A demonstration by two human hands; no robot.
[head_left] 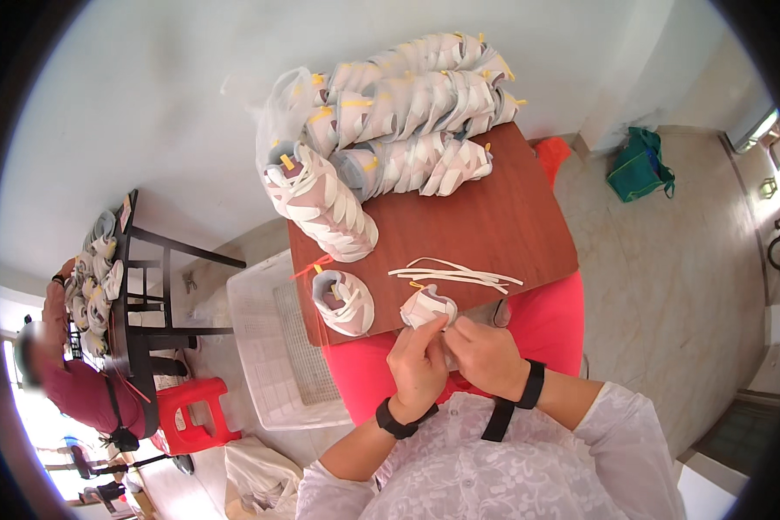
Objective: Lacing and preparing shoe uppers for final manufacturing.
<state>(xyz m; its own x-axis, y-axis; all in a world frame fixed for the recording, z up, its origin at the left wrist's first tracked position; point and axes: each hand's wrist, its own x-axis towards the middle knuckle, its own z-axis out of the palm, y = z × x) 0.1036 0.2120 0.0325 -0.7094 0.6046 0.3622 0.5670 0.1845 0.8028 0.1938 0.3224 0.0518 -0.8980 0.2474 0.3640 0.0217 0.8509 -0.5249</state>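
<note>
Close to the table's front edge, a small pale pink and white shoe upper (428,303) with a yellow pull tab is held between both hands. My left hand (418,368) is closed on its near left side, thumb on top. Thumb and fingers of my right hand (487,357) pinch at its near right edge, almost touching the left thumb; a lace there, if any, is too small to make out. Several loose white shoelaces (459,274) lie just beyond. Left of my hands, a single shoe upper (345,303) stands by itself on the brown table (503,225).
Long nested stacks of shoe uppers (425,104) cover the table's far side, one stack (325,208) reaching nearer. A white plastic crate (264,347) stands left of the table. Farther left, a person (91,390) sits at a black table near a red stool (195,412). A green bag (641,165) rests on the floor.
</note>
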